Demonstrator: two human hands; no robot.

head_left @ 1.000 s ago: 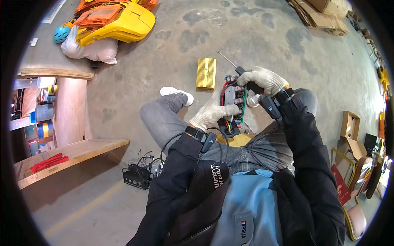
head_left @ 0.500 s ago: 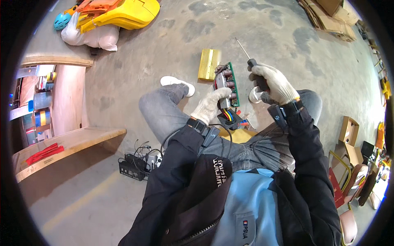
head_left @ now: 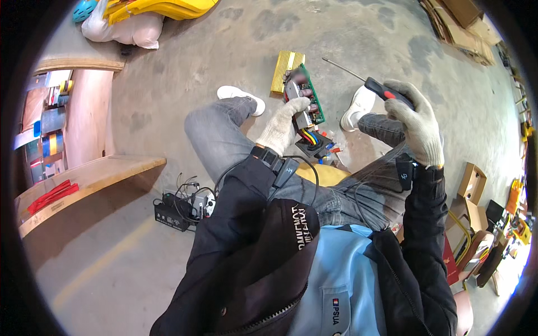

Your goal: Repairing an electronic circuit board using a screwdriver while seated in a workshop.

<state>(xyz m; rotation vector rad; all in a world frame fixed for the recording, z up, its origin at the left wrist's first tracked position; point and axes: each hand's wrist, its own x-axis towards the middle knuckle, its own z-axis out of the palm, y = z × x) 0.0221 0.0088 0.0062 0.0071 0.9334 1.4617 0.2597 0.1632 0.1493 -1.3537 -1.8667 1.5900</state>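
My left hand (head_left: 283, 124), in a white knit glove, grips a green circuit board (head_left: 315, 103) with capacitors and a silver metal strip. Colored wires (head_left: 307, 136) run from its lower end to a black plate (head_left: 312, 145), with small red and blue pieces beside it. My right hand (head_left: 417, 124), also gloved, is closed on a black and red screwdriver (head_left: 380, 89), right of the board, its shaft pointing up-left. A gold ribbed metal case (head_left: 286, 60) lies on the floor behind the board.
I sit among black power units with cables (head_left: 174, 213) at the left, a wooden shelf (head_left: 89, 171) with red gloves, a bag (head_left: 120, 31) under yellow plastic parts, cardboard (head_left: 448, 22) at top right, and an open box (head_left: 472, 185) with chairs at the right.
My right hand has swung rightward and away from the board with the screwdriver. My left hand has raised the board upward in view, over the gold case's edge.
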